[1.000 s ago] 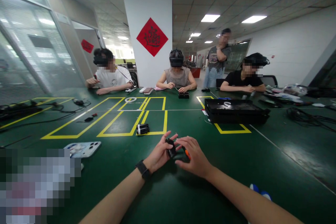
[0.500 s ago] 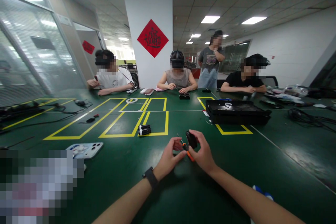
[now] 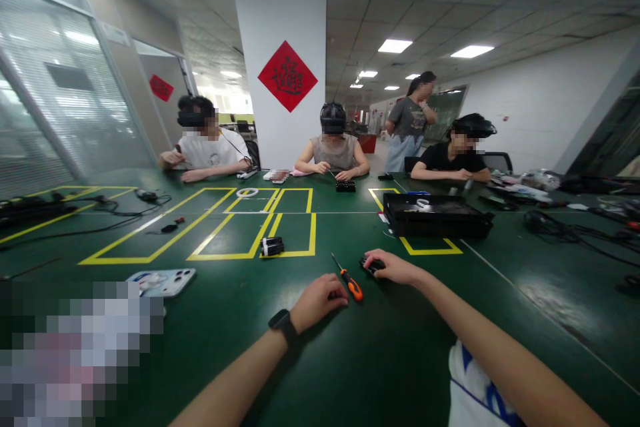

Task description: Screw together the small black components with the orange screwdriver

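My right hand [image 3: 395,268] grips a small dark box-like object [image 3: 371,265] against the green table. Its exact kind cannot be made out, because the fingers cover part of it. An orange-and-black screwdriver [image 3: 353,284] lies on the table between my two hands, its shaft pointing away from me and to the left. Just left of its handle, my left hand [image 3: 320,299] rests with curled fingers and nothing visible in them. A dark watch [image 3: 283,327] is on my left wrist.
Two black cylindrical pieces with white bands [image 3: 272,246] lie by yellow tape. A black tray [image 3: 440,217] stands at the right, cables [image 3: 555,227] beyond it. A phone [image 3: 163,281] lies on the left. Across the table sit three people, one [image 3: 334,150] in the middle; another person stands behind.
The screwdriver has been put down on the table. My right hand has lowered the black object to the tabletop, slightly right. My left hand has drawn back a little, fingers curled.
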Motion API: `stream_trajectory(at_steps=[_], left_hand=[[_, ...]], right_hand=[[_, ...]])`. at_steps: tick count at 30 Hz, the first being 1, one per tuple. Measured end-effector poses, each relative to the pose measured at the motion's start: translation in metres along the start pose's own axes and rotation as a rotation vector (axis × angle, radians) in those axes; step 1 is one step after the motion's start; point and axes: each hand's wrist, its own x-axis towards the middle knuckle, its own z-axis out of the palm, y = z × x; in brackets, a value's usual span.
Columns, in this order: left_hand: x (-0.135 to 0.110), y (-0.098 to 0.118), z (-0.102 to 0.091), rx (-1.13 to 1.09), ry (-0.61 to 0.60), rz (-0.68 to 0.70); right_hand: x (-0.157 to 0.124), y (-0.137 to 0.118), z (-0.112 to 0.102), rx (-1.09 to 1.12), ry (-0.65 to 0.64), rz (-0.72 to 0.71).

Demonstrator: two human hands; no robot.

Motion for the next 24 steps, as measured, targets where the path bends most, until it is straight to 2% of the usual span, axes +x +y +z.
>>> stream_trajectory(at_steps=[5,9,12,14,16,18,21,24], left_hand=[[-0.002,0.003,-0.002,0.031,-0.013,0.003],[-0.003,0.009,-0.002,0.092,-0.021,0.038],[-0.003,0.012,-0.002,0.139,-0.029,0.06],[-0.003,0.012,-0.003,0.14,-0.019,0.052],[-0.003,0.012,-0.003,0.113,0.007,0.04],[-0.002,0.011,-0.004,0.073,0.028,0.039],[-0.001,0.009,-0.004,0.028,0.05,0.012],[0.001,0.008,-0.003,0.005,0.063,-0.018]], right_hand=[[-0.005,-0.006,-0.01,-0.108,0.049,-0.026],[-0.008,-0.007,0.001,-0.162,0.172,-0.023],[-0.007,0.004,0.018,-0.249,0.225,0.001],[-0.009,0.022,0.018,-0.343,0.271,0.099],[-0.017,0.049,0.0,-0.392,0.364,0.228],[-0.038,0.081,-0.035,-0.434,0.485,0.385],[-0.088,0.13,-0.096,-0.496,0.709,0.644],[-0.134,0.168,-0.135,-0.526,0.832,0.81]])
